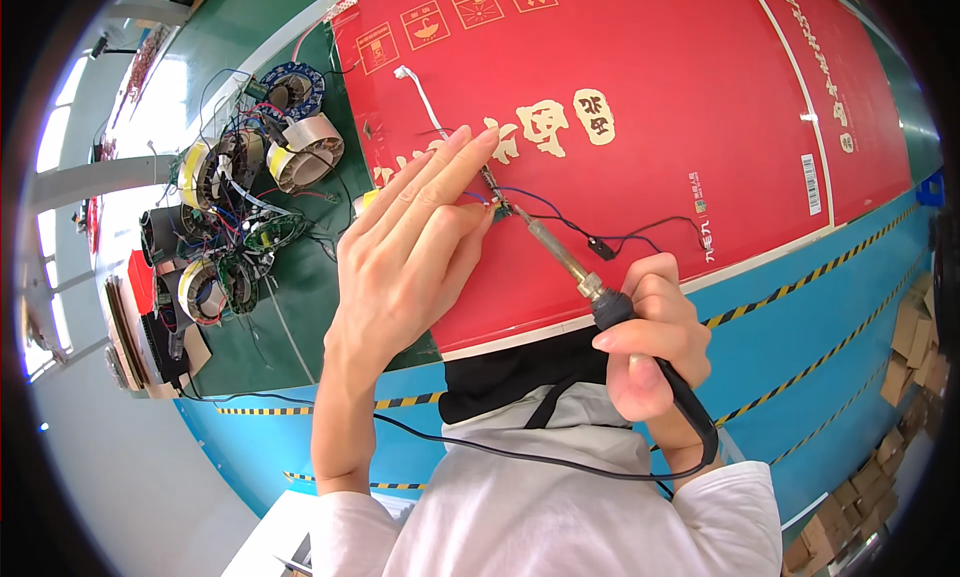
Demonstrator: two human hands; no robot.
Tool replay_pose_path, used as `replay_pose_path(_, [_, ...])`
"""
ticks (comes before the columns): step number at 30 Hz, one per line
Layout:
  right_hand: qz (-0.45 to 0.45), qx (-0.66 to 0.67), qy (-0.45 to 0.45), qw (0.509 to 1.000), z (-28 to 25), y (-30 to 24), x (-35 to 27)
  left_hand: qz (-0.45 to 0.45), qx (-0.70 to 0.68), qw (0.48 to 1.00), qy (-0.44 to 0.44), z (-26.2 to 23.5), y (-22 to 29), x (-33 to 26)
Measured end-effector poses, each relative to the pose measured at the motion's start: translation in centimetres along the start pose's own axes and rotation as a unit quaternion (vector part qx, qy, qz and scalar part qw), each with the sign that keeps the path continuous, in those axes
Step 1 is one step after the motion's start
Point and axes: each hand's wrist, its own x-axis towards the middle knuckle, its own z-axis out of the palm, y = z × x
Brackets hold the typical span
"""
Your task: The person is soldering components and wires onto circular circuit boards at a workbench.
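Observation:
In my right hand (655, 337) is a soldering iron (548, 245) with a black handle, fingers wrapped round it. Its tip points up and left, touching or very close to the edge of a small circuit board (490, 185). My left hand (405, 242) covers most of that board, thumb and forefinger pinched at its edge, other fingers stretched over it. A yellow-banded part (366, 201) shows behind the left hand. Blue and black wires (560, 220) run right from the board to a small black connector (600, 248). A white-ended cable (420, 97) lies beyond my fingertips.
A flat red cardboard sheet (640, 77) covers much of the green table (265, 342). Several ring-shaped parts with boards and tangled wires (305, 152) are heaped at the left. The iron's black cord (520, 460) loops across my front. Cardboard boxes (905, 342) stand at the far right.

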Motion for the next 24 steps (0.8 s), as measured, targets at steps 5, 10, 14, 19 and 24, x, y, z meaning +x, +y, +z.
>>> replay_pose_path(5, [0.003,-0.03,-0.021,0.999,-0.42,0.17,0.68,0.008,0.004,1.0,-0.006,0.0,0.15,-0.05])
replay_pose_path(10, [0.003,-0.03,-0.024,0.999,0.03,0.26,0.81,0.007,0.014,1.0,0.004,0.02,0.33,-0.23])
replay_pose_path(14, [0.005,-0.025,-0.016,1.0,0.28,0.32,0.91,0.008,0.017,1.0,0.001,-0.08,0.46,-0.3])
replay_pose_path(19, [0.012,-0.032,-0.025,0.999,0.18,0.16,0.92,0.022,0.024,0.999,0.0,-0.05,0.52,-0.29])
replay_pose_path(24, [0.011,-0.038,-0.031,0.999,0.13,-0.05,1.07,0.011,0.002,1.0,-0.002,0.23,0.7,-0.58])
